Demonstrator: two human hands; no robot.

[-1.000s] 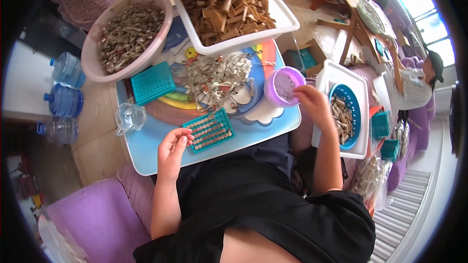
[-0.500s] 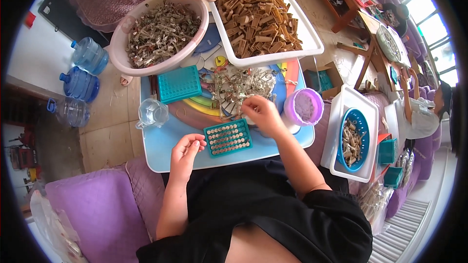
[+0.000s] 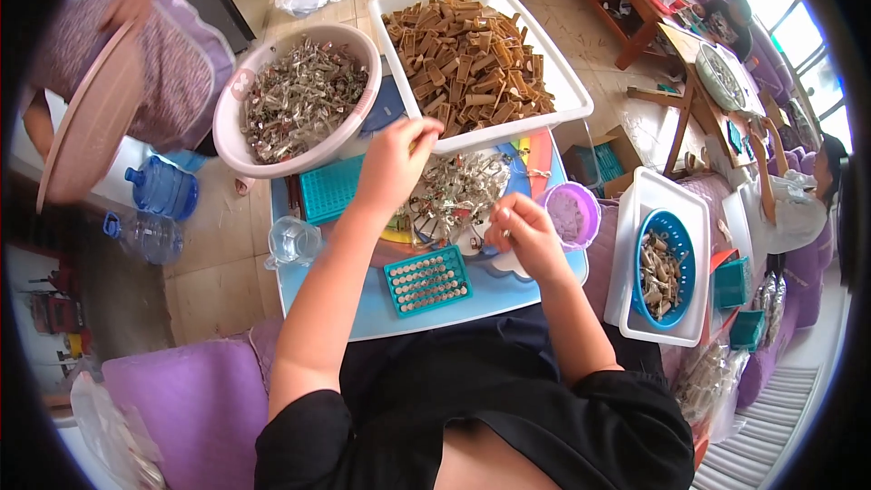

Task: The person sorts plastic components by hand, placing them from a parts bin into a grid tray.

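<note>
My left hand reaches over the table to the near rim of a white tray heaped with brown clip-like pieces. Its fingers are bunched together, hiding anything between them. Closer in, my right hand pinches thumb against fingers beside a heap of small clear and silvery parts; whatever it grips is too small to name. Below the heap lies a teal rack with rows of small round pale pieces. A purple tub stands just right of my right hand.
A pink basin of silvery parts stands at the back left. A teal perforated block and a clear pitcher sit at the table's left. Rightward, a blue basket rests in a white bin. Another person holds a large pink basket.
My left hand has moved up and forward from beside the rack to the tray. My right hand has drawn back toward me and right. The pink basket has moved away from above the basin.
</note>
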